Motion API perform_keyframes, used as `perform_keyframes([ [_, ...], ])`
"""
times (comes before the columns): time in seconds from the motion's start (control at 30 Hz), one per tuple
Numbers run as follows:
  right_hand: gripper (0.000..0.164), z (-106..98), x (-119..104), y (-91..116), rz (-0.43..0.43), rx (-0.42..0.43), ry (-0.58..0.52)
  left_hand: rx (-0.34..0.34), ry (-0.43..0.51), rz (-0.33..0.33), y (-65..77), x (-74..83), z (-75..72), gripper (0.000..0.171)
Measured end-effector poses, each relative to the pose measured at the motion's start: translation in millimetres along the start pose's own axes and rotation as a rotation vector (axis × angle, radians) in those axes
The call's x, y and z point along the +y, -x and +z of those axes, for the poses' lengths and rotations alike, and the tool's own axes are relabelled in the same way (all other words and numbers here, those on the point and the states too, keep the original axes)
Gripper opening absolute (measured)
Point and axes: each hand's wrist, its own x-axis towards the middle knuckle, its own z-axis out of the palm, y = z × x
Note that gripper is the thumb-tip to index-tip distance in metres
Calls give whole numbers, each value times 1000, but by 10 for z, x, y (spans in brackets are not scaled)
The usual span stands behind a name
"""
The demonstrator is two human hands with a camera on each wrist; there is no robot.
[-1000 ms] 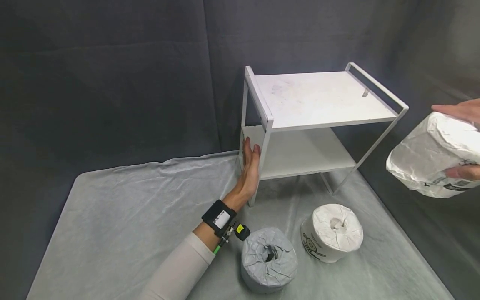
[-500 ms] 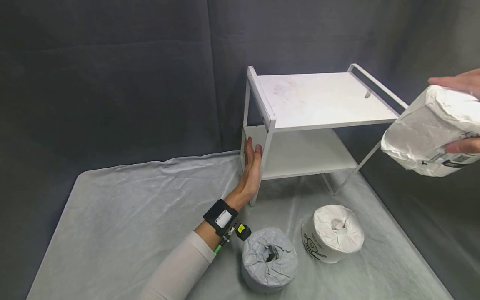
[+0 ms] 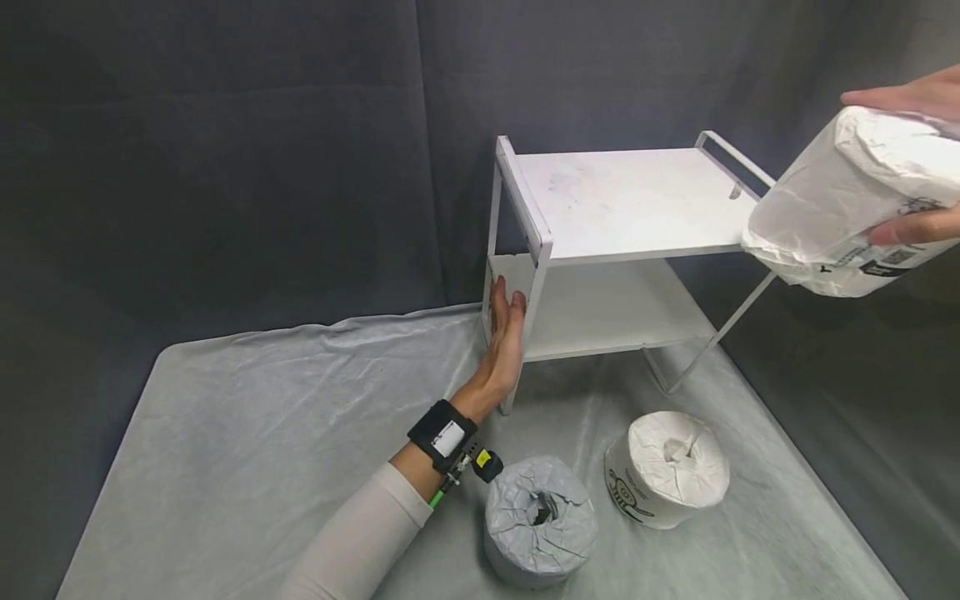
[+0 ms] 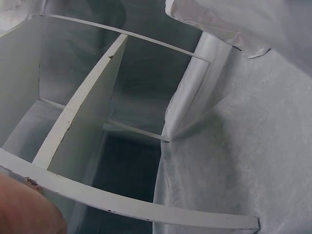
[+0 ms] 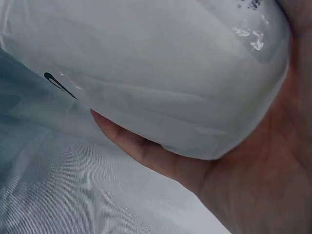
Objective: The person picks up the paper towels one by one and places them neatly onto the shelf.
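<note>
A white two-tier shelf rack [image 3: 622,204] stands on the grey-covered table. My left hand [image 3: 498,354] rests against its left side near the front post, fingers pointing up and fairly straight; a bit of that hand shows by the frame in the left wrist view. At the far right, my right hand [image 3: 926,233] grips a paper-wrapped toilet roll [image 3: 840,200], thumb on one side and fingers on the other. The roll is tilted, raised in the air, and covers part of the rack's right rail. In the right wrist view its pale wrapper [image 5: 146,73] lies against the palm.
A grey wrapped roll [image 3: 538,533] stands upright on the table in front, close to the left wrist. To its right stands a white wrapped roll [image 3: 663,475] with dark print. Dark cloth [image 3: 225,167] hangs behind the grey table cover [image 3: 247,467].
My right hand has risen with the wrapped toilet roll and shifted slightly left, so the roll now overlaps the rack's right end. My left hand stays on the rack's side.
</note>
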Motion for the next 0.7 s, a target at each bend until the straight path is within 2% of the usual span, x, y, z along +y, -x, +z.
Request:
perform_keyframes([
  [0.1,137,-20,-50,-93,64,-57,40,-5,-4,0,0,-7,7,92],
  [0.27,128,-3,-107,-234,157,-160,53,-11,-8,5,4,-14,13,99],
  [0.37,125,11,-128,-324,144,-175,39,-7,-8,10,3,-11,6,97],
  [0.5,122,-5,-154,-443,107,-173,35,-5,10,13,-1,-5,-1,84],
  [0.7,119,-17,-257,-660,98,-318,112,-10,36,7,-11,-18,-3,74],
])
